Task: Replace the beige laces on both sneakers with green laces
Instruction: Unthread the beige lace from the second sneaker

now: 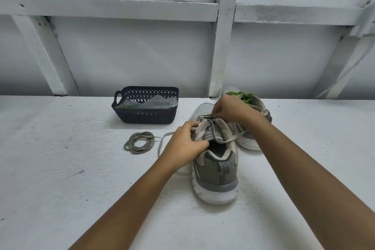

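- Nearest, the grey sneaker [215, 170] stands heel toward the person; the left hand [186, 144] grips its eyelet side.
- The right hand [229, 110] pinches its beige lace [200, 130] at 12 o'clock.
- Coiled lace [140, 141] at 9; second sneaker [248, 142], seemingly with green laces [242, 95], at 1; basket [146, 116] at 11.

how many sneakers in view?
2. A grey mesh sneaker with beige laces nearest, heel toward the camera; a second grey sneaker with green laces behind it to the right, partly hidden by the right hand.

One head-worn wide view, facing forward and down, close over white table [60, 168], edges seemingly bowed
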Action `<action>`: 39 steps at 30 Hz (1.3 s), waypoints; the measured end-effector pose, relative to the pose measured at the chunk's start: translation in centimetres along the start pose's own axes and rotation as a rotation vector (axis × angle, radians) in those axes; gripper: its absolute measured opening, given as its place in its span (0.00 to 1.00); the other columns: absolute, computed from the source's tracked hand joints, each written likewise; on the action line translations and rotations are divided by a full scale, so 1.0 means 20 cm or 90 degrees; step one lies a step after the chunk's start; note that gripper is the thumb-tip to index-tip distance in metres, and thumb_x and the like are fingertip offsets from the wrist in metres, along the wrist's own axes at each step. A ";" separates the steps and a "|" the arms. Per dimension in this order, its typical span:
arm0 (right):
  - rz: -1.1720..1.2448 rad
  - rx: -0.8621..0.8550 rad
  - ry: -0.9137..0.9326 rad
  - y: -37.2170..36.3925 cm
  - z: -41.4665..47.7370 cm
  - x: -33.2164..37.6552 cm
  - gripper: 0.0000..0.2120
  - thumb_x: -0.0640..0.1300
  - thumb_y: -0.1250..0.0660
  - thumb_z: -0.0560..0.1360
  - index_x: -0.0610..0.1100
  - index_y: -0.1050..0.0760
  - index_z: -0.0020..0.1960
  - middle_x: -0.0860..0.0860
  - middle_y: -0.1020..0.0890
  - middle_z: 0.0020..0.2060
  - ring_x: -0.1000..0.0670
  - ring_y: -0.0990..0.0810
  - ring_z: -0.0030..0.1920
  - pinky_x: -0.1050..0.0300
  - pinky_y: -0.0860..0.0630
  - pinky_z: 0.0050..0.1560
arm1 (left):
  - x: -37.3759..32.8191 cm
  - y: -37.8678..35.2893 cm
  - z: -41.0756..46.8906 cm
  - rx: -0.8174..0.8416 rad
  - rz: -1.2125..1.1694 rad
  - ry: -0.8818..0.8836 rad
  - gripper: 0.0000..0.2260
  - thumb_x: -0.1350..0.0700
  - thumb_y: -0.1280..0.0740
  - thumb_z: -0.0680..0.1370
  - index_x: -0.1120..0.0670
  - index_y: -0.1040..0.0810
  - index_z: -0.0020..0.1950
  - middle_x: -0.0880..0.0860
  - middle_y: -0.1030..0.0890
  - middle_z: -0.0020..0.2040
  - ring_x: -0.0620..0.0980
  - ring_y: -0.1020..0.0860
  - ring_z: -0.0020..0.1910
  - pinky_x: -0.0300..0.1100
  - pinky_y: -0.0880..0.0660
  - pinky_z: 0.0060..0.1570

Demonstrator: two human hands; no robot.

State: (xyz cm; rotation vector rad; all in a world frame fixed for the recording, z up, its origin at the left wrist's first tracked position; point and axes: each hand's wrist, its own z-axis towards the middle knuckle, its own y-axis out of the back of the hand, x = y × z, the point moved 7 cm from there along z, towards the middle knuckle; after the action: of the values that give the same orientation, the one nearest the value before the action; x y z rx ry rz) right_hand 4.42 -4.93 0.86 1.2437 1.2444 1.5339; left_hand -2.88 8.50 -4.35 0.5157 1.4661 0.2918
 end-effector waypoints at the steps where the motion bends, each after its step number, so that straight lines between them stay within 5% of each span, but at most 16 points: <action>1: 0.001 0.009 0.000 -0.01 0.02 -0.01 0.09 0.37 0.34 0.73 0.42 0.17 0.50 0.46 0.15 0.46 0.48 0.20 0.48 0.62 0.28 0.45 | 0.00 0.00 0.00 -0.009 -0.010 0.003 0.32 0.48 0.36 0.61 0.48 0.30 0.66 0.49 0.24 0.60 0.46 0.25 0.56 0.40 0.28 0.56; 8: -0.082 0.007 0.020 -0.05 0.07 0.00 0.09 0.36 0.41 0.77 0.37 0.25 0.53 0.40 0.19 0.48 0.40 0.22 0.50 0.53 0.30 0.44 | 0.01 0.00 -0.01 -0.035 -0.026 -0.007 0.24 0.54 0.31 0.70 0.48 0.29 0.66 0.49 0.23 0.60 0.45 0.25 0.55 0.37 0.31 0.52; 12: -0.062 -0.029 0.043 -0.06 0.05 0.01 0.07 0.33 0.46 0.76 0.38 0.34 0.53 0.38 0.24 0.42 0.40 0.26 0.43 0.52 0.35 0.37 | -0.01 0.00 -0.02 -0.037 -0.043 -0.010 0.26 0.51 0.32 0.67 0.48 0.28 0.66 0.49 0.23 0.59 0.44 0.24 0.54 0.38 0.28 0.53; 17: 0.026 -0.016 -0.049 -0.01 0.04 -0.04 0.13 0.44 0.41 0.80 0.34 0.27 0.56 0.37 0.20 0.50 0.39 0.23 0.50 0.51 0.27 0.48 | 0.00 0.01 -0.03 -0.060 -0.040 -0.016 0.22 0.57 0.32 0.72 0.49 0.27 0.66 0.50 0.23 0.59 0.45 0.24 0.55 0.39 0.28 0.55; 20: 0.039 0.031 -0.068 -0.01 0.01 -0.05 0.16 0.45 0.36 0.77 0.31 0.21 0.50 0.36 0.18 0.44 0.46 0.25 0.38 0.57 0.30 0.36 | -0.01 0.01 -0.03 -0.063 -0.046 -0.017 0.21 0.57 0.32 0.72 0.50 0.27 0.65 0.51 0.23 0.58 0.45 0.24 0.54 0.39 0.28 0.54; 23: 0.082 0.031 -0.075 -0.02 -0.01 -0.05 0.14 0.40 0.38 0.76 0.29 0.21 0.48 0.34 0.18 0.44 0.47 0.26 0.35 0.58 0.30 0.37 | -0.01 0.01 -0.04 -0.063 -0.052 -0.016 0.20 0.57 0.32 0.72 0.49 0.27 0.64 0.51 0.23 0.58 0.45 0.24 0.54 0.39 0.28 0.54; 28: 0.193 0.083 -0.095 -0.03 -0.01 -0.09 0.08 0.34 0.37 0.75 0.39 0.20 0.49 0.44 0.18 0.39 0.51 0.21 0.33 0.65 0.25 0.30 | 0.00 0.01 -0.04 -0.062 -0.060 -0.010 0.20 0.57 0.32 0.72 0.48 0.26 0.64 0.50 0.23 0.58 0.45 0.24 0.55 0.43 0.26 0.57; 32: 0.108 -0.010 -0.061 -0.01 -0.01 -0.07 0.07 0.38 0.34 0.75 0.37 0.19 0.48 0.42 0.17 0.43 0.52 0.24 0.32 0.63 0.27 0.36 | -0.01 0.01 -0.04 -0.060 -0.066 -0.007 0.21 0.57 0.32 0.72 0.49 0.26 0.64 0.50 0.23 0.58 0.45 0.24 0.55 0.40 0.27 0.56; 36: 0.109 -0.077 -0.095 0.00 0.01 -0.08 0.12 0.37 0.41 0.78 0.30 0.23 0.43 0.35 0.18 0.42 0.38 0.21 0.42 0.53 0.26 0.42 | 0.00 0.00 -0.04 -0.047 -0.074 -0.004 0.20 0.57 0.32 0.72 0.48 0.27 0.64 0.50 0.23 0.58 0.45 0.23 0.54 0.43 0.26 0.57; 39: 0.091 -0.101 -0.119 0.00 0.02 -0.09 0.14 0.44 0.42 0.80 0.36 0.29 0.40 0.39 0.23 0.38 0.42 0.25 0.41 0.55 0.32 0.39 | 0.00 0.00 -0.04 -0.044 -0.076 -0.002 0.21 0.57 0.32 0.72 0.48 0.27 0.65 0.50 0.23 0.58 0.46 0.23 0.54 0.45 0.26 0.58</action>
State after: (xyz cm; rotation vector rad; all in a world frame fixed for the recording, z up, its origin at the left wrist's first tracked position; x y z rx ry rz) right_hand 5.15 -6.55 0.56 1.3602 0.9137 1.5455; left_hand -3.72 8.60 -4.36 0.3708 1.4717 0.2458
